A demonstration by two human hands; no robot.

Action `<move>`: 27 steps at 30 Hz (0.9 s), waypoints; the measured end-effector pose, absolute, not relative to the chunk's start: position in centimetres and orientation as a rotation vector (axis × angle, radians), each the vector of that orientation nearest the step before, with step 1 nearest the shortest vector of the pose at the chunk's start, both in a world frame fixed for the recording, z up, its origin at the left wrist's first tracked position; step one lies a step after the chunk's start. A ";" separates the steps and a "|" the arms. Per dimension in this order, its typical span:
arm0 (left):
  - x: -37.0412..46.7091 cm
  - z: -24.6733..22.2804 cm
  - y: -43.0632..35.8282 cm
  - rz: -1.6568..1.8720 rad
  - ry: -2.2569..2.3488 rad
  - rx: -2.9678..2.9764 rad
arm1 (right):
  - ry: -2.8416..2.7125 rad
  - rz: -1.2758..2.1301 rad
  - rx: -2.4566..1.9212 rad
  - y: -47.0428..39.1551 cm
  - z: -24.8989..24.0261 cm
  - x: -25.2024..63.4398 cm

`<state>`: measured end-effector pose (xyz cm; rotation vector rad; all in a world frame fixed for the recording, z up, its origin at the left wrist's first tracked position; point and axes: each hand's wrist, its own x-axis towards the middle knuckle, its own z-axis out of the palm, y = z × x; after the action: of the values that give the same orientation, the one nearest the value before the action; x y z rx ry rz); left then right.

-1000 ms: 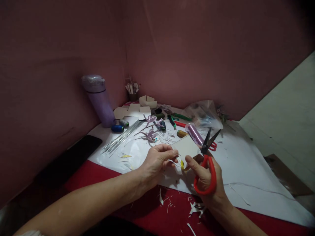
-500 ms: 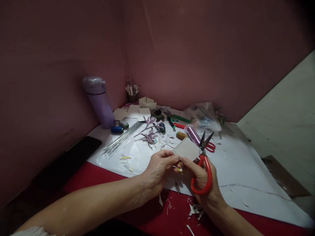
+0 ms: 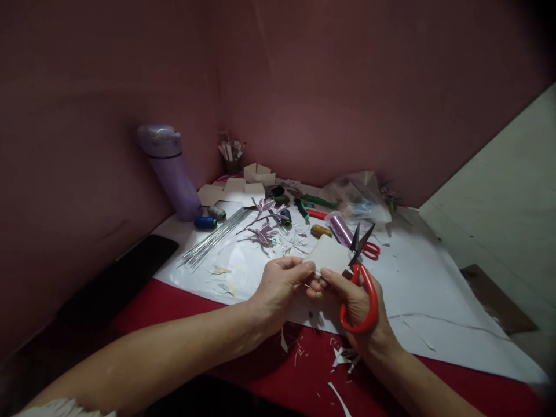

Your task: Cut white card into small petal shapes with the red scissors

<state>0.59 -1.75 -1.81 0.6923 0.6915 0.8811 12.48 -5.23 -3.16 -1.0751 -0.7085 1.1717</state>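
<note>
My left hand point(image 3: 284, 284) is closed, its thumb and fingers pinching the near edge of a small white card point(image 3: 329, 253). My right hand point(image 3: 362, 307) has the red-handled scissors point(image 3: 372, 301) hooked over it, blades apart and pointing up and away. The thumb of that same hand also presses on the card's near edge, close to the left fingertips. A bit of yellow and white shows under the fingers, too small to make out. Just beyond the card lie a spool of purple thread point(image 3: 339, 229) and a gold thread spool point(image 3: 321, 231).
Purple wire-like flowers point(image 3: 264, 233), a bundle of thin metal wires point(image 3: 215, 237) and blue thread point(image 3: 205, 222) lie on the white sheet point(image 3: 417, 295). Behind are green-handled pliers point(image 3: 320, 201) and a plastic bag point(image 3: 360, 194). A purple bottle point(image 3: 171, 174) stands left. Paper scraps point(image 3: 342, 356) litter the red cloth.
The view has tipped slightly, so most things sit a little higher. The card shows slightly more of its face between the hands. Both hands keep their grip.
</note>
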 end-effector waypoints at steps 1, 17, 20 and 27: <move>0.6 -1.9 -1.7 0.881 0.690 0.694 | -0.706 1.173 -1.078 -5.3 -3.2 12.5; 0.8 -1.9 -1.9 0.895 0.728 0.719 | -0.710 1.158 -1.107 -5.2 -2.9 12.5; 0.8 -2.2 -1.9 0.912 0.689 0.726 | -0.709 1.127 -1.122 -5.2 -3.0 12.6; 0.9 -2.4 -2.0 0.925 0.656 0.706 | -0.728 1.084 -1.133 -5.3 -3.1 12.6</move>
<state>0.86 -1.96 -2.40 0.7058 0.6562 0.9250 12.62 -5.29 -3.12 -1.1327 -0.7277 1.0841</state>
